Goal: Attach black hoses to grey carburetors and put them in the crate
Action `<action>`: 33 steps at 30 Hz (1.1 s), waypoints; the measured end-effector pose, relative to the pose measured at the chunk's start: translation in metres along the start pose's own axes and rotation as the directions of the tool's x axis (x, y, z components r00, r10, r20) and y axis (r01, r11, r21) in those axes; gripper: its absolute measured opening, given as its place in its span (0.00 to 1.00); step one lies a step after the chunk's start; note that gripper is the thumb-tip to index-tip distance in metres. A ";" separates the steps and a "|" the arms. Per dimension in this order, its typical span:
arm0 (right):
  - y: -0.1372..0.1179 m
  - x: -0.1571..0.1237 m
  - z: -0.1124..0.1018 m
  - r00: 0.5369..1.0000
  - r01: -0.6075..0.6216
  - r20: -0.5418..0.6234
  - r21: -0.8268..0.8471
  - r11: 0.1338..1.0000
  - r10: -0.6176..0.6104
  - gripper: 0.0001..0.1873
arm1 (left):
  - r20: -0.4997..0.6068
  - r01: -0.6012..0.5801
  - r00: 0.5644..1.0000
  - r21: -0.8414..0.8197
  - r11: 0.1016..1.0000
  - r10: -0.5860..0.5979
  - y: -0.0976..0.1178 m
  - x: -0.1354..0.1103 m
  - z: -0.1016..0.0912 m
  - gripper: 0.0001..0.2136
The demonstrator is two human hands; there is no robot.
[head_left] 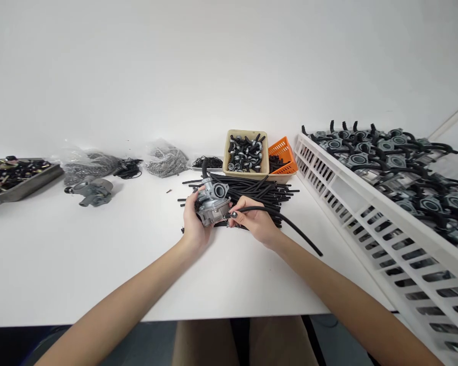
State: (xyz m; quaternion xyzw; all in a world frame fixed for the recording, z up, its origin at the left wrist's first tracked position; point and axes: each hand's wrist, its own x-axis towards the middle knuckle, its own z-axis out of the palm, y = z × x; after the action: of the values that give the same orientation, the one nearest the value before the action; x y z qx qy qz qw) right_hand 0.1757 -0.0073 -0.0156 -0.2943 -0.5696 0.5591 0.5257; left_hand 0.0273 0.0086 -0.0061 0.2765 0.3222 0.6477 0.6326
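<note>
My left hand (pixel 196 221) is wrapped around a grey metal carburetor (pixel 213 203), holding it tilted above the white table. A short black rubber tube stands up from its top. With thumb and fingers pinched, my right hand (pixel 256 219) grips a long black rubber hose (pixel 290 223) close to its end, at the lower right side of the carburetor. Whether the hose end sits over the fitting there is hard to make out. The free end of the hose hangs out to the right. Beneath both hands lies a pile of black hoses (pixel 252 188).
Right, a white slatted crate (pixel 351 203) holds several carburetors with hoses. Behind the pile stand a cream bin (pixel 226 152) of small black-and-metal parts and an orange basket (pixel 284 150). Left are another carburetor (pixel 93 192), bags of small metal parts (pixel 166 160) and a metal tray (pixel 34 187).
</note>
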 end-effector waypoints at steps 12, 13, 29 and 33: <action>0.005 0.006 -0.008 0.980 -0.010 -0.197 0.076 0.997 0.025 0.25 | 0.216 -0.067 0.975 0.061 0.996 0.053 -0.004 -0.005 0.001 0.13; 0.005 0.006 -0.009 0.981 -0.008 -0.193 0.067 0.998 0.021 0.25 | 0.222 -0.079 0.973 0.064 0.995 0.063 -0.004 -0.004 0.000 0.13; 0.007 0.006 -0.009 0.965 0.053 -0.257 0.046 0.998 -0.039 0.23 | 0.286 0.071 0.954 0.055 0.996 -0.084 0.000 0.005 -0.006 0.21; 0.006 0.005 -0.008 0.974 0.080 -0.217 0.084 0.993 -0.060 0.21 | 0.268 0.251 0.931 0.019 0.968 -0.247 0.001 0.006 -0.009 0.24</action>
State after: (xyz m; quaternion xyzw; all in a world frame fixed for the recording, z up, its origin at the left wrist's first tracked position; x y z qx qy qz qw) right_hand 0.1802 0.0015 -0.0209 -0.3079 -0.4930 0.5310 0.6165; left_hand 0.0199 0.0137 -0.0111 0.3137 0.2608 0.5214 0.7495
